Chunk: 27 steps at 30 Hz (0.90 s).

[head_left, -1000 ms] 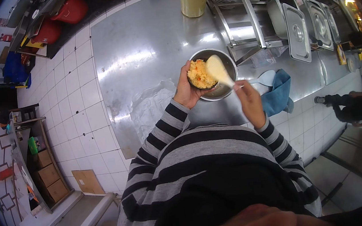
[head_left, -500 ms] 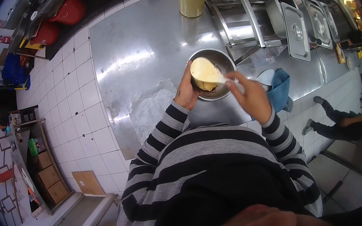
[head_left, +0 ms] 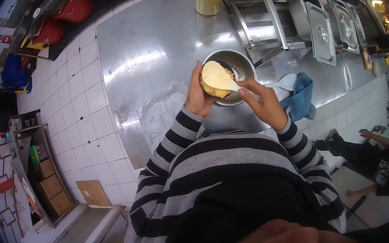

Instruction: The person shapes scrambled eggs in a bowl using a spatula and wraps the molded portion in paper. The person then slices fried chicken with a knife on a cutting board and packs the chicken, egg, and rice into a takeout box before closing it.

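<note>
I see the left hand [head_left: 198,97] gripping a bowl [head_left: 205,90] of food [head_left: 214,92] over the left edge of a pot [head_left: 244,64], the right hand [head_left: 266,103] pinching a paddle [head_left: 216,76]; the table [head_left: 147,40] spreads leftward.

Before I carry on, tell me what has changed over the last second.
The pale paddle in the right hand has swung left from the rice's right edge to cover most of it. Another person at right has moved lower in view. Nothing was taken up or let go. The left hand still holds the small bowl; the steel bowl and blue cloth stayed put.
</note>
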Each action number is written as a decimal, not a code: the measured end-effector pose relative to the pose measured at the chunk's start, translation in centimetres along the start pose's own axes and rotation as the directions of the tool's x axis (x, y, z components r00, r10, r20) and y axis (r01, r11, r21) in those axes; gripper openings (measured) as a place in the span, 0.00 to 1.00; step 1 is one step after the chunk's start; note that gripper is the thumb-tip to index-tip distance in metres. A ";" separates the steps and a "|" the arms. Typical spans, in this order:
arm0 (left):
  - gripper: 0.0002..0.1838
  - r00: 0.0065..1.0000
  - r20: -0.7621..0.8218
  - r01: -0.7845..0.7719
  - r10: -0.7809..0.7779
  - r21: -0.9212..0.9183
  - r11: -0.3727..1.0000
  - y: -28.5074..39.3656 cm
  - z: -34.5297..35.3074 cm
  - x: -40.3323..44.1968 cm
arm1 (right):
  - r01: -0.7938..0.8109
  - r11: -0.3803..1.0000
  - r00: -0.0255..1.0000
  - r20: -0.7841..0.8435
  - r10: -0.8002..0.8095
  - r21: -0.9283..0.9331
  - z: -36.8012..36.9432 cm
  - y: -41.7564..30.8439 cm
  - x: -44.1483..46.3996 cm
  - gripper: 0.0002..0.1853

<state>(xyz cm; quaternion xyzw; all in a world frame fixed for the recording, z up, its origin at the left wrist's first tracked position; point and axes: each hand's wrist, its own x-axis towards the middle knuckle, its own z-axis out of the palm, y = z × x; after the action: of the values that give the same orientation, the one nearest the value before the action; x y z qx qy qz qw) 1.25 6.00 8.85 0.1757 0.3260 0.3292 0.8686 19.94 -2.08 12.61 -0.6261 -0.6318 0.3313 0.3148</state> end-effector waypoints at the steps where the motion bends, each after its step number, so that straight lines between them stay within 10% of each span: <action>1: 0.38 0.999 -0.039 -0.012 0.012 0.005 1.000 0.4 0.1 -0.2 | 0.280 0.957 0.952 -0.150 -0.267 0.073 0.5 0.8 0.8 0.12; 5: 0.35 0.993 -0.082 -0.081 0.082 0.017 0.997 2.2 -2.0 -2.4 | -0.113 0.983 0.992 -0.068 0.103 -0.148 -4.9 -0.1 1.8 0.11; 12: 0.30 0.987 -0.132 0.102 -0.096 0.041 0.994 -0.9 -4.5 -4.7 | -0.045 0.645 0.998 -0.008 0.060 -0.763 1.2 3.4 1.4 0.19; 16: 0.27 0.988 -0.145 0.048 -0.046 0.007 0.999 -3.4 -4.8 -3.6 | 0.206 0.731 0.962 0.270 -0.031 -0.651 1.4 0.8 0.4 0.16; 21: 0.26 0.995 -0.096 0.031 -0.024 0.078 0.996 -2.3 -5.9 -3.2 | 0.043 0.651 0.998 0.001 -0.065 -0.758 0.5 1.0 3.2 0.12; 24: 0.26 0.985 -0.169 0.001 0.017 0.111 0.994 -2.2 -5.9 -3.1 | 0.258 0.649 0.961 0.260 -0.096 -0.715 -0.2 1.4 2.7 0.09; 27: 0.27 0.994 -0.108 0.023 -0.012 0.104 0.994 -2.1 -6.8 -2.9 | 0.236 0.579 0.972 0.178 -0.156 -0.780 -0.9 1.1 4.1 0.05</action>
<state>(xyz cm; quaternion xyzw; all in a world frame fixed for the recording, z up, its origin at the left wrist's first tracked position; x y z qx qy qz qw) -4.13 3.15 4.13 0.2003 0.3904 0.3131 0.8423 21.20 1.99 12.15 -0.6111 -0.7915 0.0063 0.0085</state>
